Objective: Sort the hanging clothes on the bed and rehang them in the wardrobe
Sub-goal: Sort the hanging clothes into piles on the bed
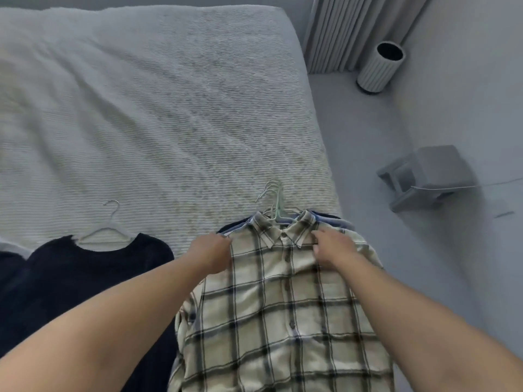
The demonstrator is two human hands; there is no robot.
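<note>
A cream and black plaid shirt (283, 306) lies on top of a stack of hung clothes at the bed's near right corner. Several hanger hooks (273, 199) stick out above its collar, with blue garments showing beneath. My left hand (212, 251) grips the shirt's left shoulder. My right hand (332, 246) holds the right shoulder beside the collar, fingers curled into the cloth. A dark navy top (85, 278) on a white hanger (109, 224) lies flat to the left.
The bed (141, 108) has a white ribbed cover and stretches away ahead. On the grey floor to the right stand a ribbed white cylinder (379, 66), a grey boxy device (424, 176) with a thin cable, and a pleated curtain (353, 29).
</note>
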